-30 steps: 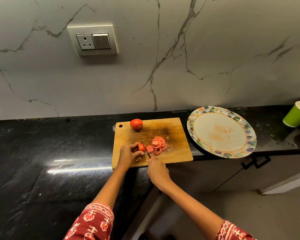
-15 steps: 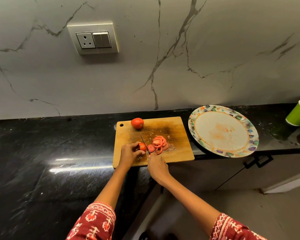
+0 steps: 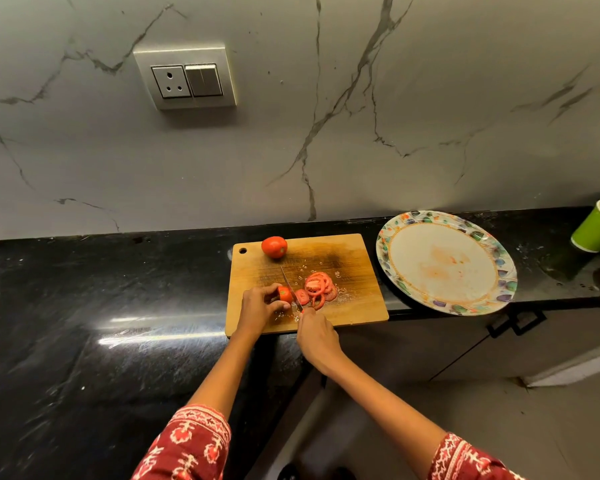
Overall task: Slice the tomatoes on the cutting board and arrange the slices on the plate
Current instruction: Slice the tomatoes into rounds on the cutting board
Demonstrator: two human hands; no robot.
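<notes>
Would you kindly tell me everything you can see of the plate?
The plate is large and round, with a white centre and a broad rim of coloured leaf-like shapes inside an orange ring. It lies flat on the black counter, right of the cutting board, its near edge overhanging the counter front. It holds no slices yet; faint orange smears mark its middle. Neither hand touches it. Material unclear.

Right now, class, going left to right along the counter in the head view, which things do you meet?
Left hand → tomato piece it grips → knife → tomato slices → plate → green cup.
</notes>
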